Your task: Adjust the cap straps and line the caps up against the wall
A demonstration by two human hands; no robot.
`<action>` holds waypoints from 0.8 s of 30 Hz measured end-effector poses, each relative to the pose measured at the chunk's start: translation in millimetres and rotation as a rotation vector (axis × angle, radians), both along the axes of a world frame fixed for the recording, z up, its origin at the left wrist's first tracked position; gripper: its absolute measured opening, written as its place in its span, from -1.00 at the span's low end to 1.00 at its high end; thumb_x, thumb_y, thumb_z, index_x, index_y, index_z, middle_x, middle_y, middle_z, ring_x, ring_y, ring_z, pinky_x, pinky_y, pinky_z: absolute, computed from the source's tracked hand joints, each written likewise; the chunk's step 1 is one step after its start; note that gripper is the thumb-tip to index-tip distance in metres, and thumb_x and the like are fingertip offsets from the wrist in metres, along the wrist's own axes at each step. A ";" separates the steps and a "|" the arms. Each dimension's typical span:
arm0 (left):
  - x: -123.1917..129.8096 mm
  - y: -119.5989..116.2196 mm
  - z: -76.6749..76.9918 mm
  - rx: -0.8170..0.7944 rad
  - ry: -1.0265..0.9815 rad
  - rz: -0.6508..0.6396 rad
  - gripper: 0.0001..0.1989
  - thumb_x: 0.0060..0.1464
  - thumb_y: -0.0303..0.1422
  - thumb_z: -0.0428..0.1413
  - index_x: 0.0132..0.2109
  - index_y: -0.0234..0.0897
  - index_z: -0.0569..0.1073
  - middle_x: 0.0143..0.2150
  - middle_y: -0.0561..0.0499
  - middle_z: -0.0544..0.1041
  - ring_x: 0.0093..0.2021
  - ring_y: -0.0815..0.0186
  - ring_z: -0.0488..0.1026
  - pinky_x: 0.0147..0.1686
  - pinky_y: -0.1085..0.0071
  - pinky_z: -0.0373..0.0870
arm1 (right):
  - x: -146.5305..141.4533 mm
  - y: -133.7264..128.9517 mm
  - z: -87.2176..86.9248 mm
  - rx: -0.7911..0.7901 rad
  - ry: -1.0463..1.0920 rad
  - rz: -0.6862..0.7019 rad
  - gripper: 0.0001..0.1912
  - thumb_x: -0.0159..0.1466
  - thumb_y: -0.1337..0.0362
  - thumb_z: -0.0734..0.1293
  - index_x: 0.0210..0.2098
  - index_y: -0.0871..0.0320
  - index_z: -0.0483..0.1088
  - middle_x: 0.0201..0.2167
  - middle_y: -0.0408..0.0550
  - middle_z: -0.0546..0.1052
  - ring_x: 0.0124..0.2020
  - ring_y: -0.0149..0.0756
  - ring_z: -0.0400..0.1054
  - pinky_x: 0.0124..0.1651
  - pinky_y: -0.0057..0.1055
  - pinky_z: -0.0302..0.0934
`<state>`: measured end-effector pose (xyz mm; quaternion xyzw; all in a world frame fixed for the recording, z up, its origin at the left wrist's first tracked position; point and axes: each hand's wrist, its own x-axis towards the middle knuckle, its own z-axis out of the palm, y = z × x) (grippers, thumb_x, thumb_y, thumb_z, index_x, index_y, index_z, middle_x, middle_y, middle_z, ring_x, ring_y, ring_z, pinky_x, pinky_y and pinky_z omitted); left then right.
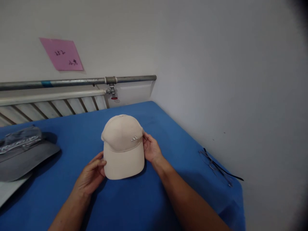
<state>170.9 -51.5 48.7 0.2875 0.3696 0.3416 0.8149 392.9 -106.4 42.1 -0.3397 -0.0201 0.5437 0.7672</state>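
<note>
A cream baseball cap [124, 141] with a small three-stripe mark on its front is held over the blue surface, brim toward me. My left hand [92, 173] grips the brim's left edge between thumb and fingers. On the other side, my right hand [151, 147] holds the cap near where crown and brim meet; some of its fingertips are hidden behind the cap.
Grey caps [26, 157] lie at the left on the blue table [79, 134], with a pale brim under them. Eyeglasses [216, 166] rest near the right edge by the wall. Behind are a radiator [55, 107], a pipe [81, 82] and a pink note [62, 54].
</note>
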 end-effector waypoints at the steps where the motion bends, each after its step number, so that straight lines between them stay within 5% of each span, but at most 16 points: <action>1: 0.2 0.1 0.3 -0.002 -0.005 0.013 -0.62 -0.27 -0.69 0.17 -0.21 -0.41 0.57 -0.27 -0.12 0.64 -0.37 0.23 0.59 -0.37 0.39 0.60 | -1.2 0.2 -0.3 -0.006 -0.001 0.016 -0.84 0.24 0.31 0.30 -0.43 0.09 0.49 -0.54 -0.19 0.58 -0.42 -0.32 0.48 -0.20 -0.38 0.33; 9: 4.5 2.2 3.6 0.008 -0.021 0.093 -0.67 -0.14 -0.73 0.06 -0.21 -0.42 0.53 -0.31 -0.10 0.63 -0.39 0.27 0.59 -0.33 0.37 0.62 | -8.5 -0.8 -3.2 -0.017 -0.043 0.132 -0.88 0.20 0.38 0.30 -0.36 0.17 0.51 -0.48 -0.15 0.61 -0.44 -0.37 0.47 -0.27 -0.44 0.29; 15: 3.8 7.0 3.1 -0.008 -0.052 0.148 -0.68 -0.12 -0.74 0.03 -0.24 -0.40 0.52 -0.30 -0.08 0.63 -0.37 0.31 0.59 -0.34 0.45 0.60 | -14.5 -5.3 -6.1 0.012 -0.130 0.228 -0.71 0.04 0.47 0.33 -0.24 0.18 0.52 -0.41 -0.16 0.62 -0.43 -0.39 0.45 -0.30 -0.44 0.29; 24: 0.6 10.6 4.1 -0.019 -0.072 0.188 -0.66 -0.12 -0.75 0.02 -0.21 -0.39 0.48 -0.30 -0.07 0.63 -0.38 0.31 0.59 -0.33 0.44 0.61 | -18.4 -11.5 -2.5 0.029 -0.260 0.358 -0.60 -0.07 0.41 0.38 -0.19 0.21 0.50 -0.52 -0.17 0.54 -0.56 -0.39 0.37 -0.56 -0.49 0.15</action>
